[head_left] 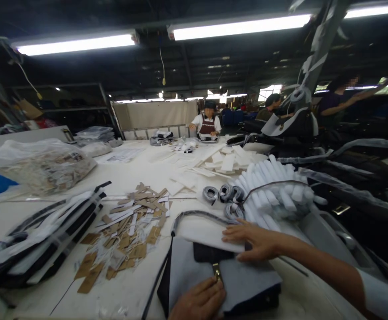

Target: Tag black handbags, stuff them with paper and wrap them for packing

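A handbag (247, 280) lies on the white table at the bottom, its front covered by a grey sheet with black showing at the edges. Its black flap strap (210, 253) carries a gold clasp (217, 271). My left hand (199, 300) rests fairly flat on the bag, fingertips against the clasp, thumb out of sight. Across the bag's top, my right hand (252, 240) lies with fingers spread over white padding (200, 233). A handle (200, 214) wrapped in clear plastic arches above the bag.
Brown and white tags (137, 222) are heaped left of the bag. Farther left lie wrapped black bags (47, 235). Grey rolled straps (226, 193) and white foam rolls (274, 191) sit beyond my right hand. A co-worker (208, 122) is at the table's far end.
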